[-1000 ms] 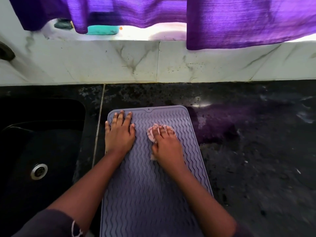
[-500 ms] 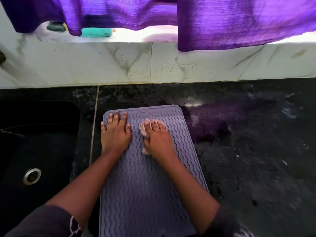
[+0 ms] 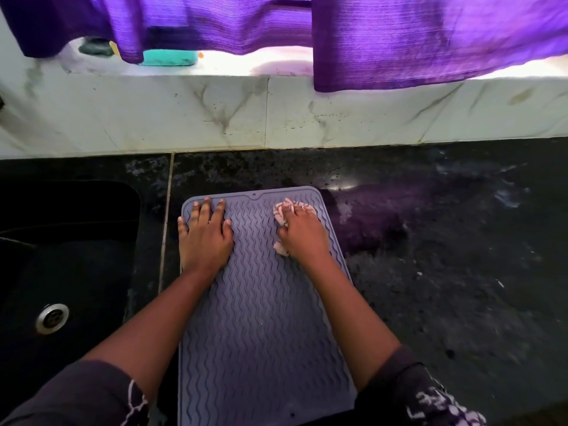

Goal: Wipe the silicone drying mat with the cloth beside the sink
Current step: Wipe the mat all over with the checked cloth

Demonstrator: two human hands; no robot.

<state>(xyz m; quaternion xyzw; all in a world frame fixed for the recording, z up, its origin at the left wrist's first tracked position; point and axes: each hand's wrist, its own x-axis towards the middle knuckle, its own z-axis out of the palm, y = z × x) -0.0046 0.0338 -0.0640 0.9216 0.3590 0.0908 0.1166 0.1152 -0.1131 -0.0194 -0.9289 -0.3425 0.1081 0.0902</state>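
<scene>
A grey-lilac silicone drying mat (image 3: pixel 261 318) with wavy ridges lies lengthwise on the black counter, just right of the sink. My left hand (image 3: pixel 204 238) lies flat on the mat's far left corner, fingers straight, holding it down. My right hand (image 3: pixel 302 233) presses a small pink cloth (image 3: pixel 281 215) onto the mat's far right corner. Most of the cloth is hidden under the palm; it shows past the fingertips and beside the thumb.
A black sink (image 3: pixel 64 272) with a metal drain (image 3: pixel 51 318) lies to the left. The black stone counter (image 3: pixel 445 256) stretches right, wet in patches. A marble upstand (image 3: pixel 276 115) runs behind, with purple curtains (image 3: pixel 415 38) hanging over the sill and a teal object (image 3: pixel 169 57) on it.
My right hand has slid the cloth from the mat's far middle out to its far right corner. My left hand has stayed pressed on the far left corner.
</scene>
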